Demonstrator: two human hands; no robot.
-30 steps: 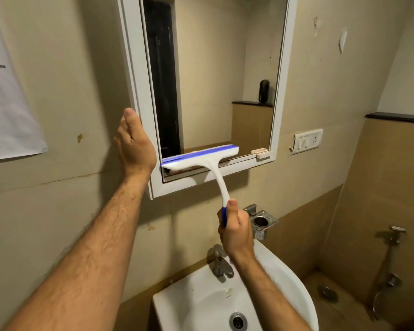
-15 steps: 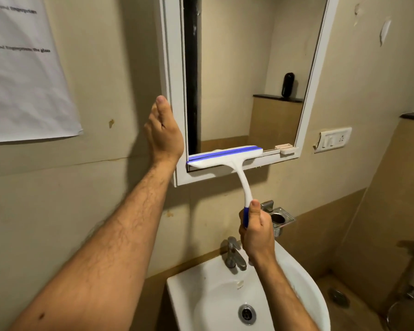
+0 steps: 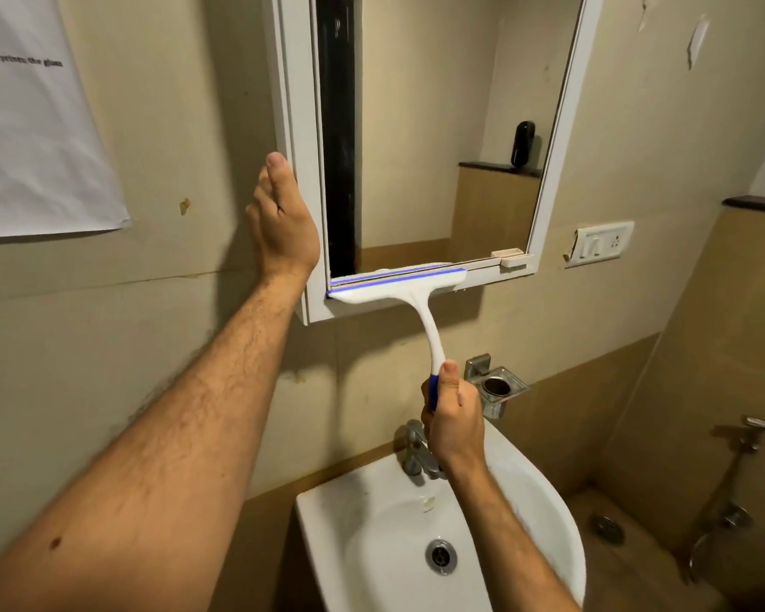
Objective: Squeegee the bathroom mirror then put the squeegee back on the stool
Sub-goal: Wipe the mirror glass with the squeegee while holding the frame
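Head cam: squeegee blade had dropped onto the mirror frame's bottom edge, around 6 o'clock, so that stroke looked finished. Right hand clenched the handle; left hand lay flat, bracing the frame.

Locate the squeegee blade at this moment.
In the head view, the squeegee blade lies along the mirror's bottom edge, left of centre, its handle gripped by the right hand above the sink.
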